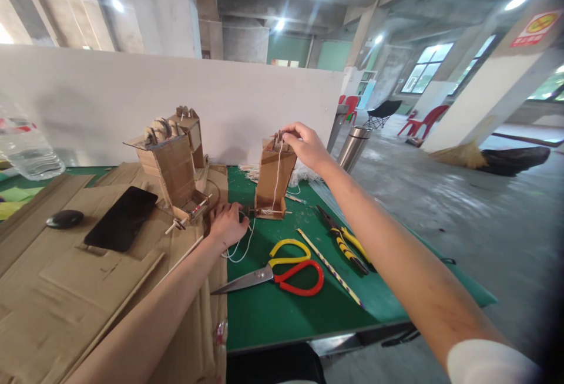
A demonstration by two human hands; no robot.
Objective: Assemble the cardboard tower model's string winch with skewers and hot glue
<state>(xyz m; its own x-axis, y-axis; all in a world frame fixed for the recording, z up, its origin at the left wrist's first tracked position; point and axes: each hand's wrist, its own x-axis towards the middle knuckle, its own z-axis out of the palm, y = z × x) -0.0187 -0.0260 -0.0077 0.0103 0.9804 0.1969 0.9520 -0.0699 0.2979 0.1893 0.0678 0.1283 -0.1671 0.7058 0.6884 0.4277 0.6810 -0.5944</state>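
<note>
A small cardboard tower (274, 178) stands upright on the green tabletop, with a pulley wheel at its top and a thin stick axle across its base. White string (278, 175) runs down its front from the wheel. My right hand (307, 144) is at the tower's top, its thumb and fingers closed on the cardboard pulley wheel (279, 137). Low on the left, my left hand (229, 224) has curled fingers beside the axle's end. A loose loop of string (240, 252) hangs under it; what those fingers grip is partly hidden.
Scissors (264, 275), pliers (341, 240) and a striped stick (330, 268) lie in front. Two similar cardboard models (170, 164) stand on flat cardboard (118, 278) at left, near a black phone (121, 218), a mouse (64, 219) and a water bottle (30, 146). A steel flask (353, 148) stands behind.
</note>
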